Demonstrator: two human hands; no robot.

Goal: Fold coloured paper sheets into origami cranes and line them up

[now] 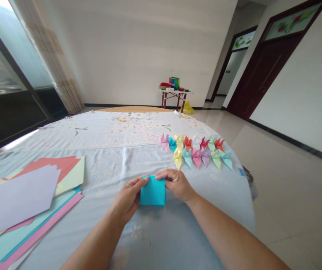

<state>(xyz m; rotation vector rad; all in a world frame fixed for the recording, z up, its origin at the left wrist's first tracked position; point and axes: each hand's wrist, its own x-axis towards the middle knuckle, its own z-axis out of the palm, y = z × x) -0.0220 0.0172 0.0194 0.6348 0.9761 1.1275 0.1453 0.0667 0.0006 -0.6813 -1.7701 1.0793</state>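
Note:
A blue square of folded paper [152,193] is held between my two hands, just over the tablecloth near the table's front. My left hand [129,197] grips its left edge, thumb on the upper left corner. At the upper right corner, my right hand [178,183] pinches the paper between thumb and fingers. Beyond the right hand stand two rows of folded paper cranes in many colours, among them a yellow crane [178,158] and a pink crane [197,158].
A fanned stack of coloured paper sheets [17,202] lies at the left. The round table wears a pale floral tablecloth [104,157]. Against the far wall, a small side table [175,92] carries several items, with a yellow bag [188,108] beside it on the floor.

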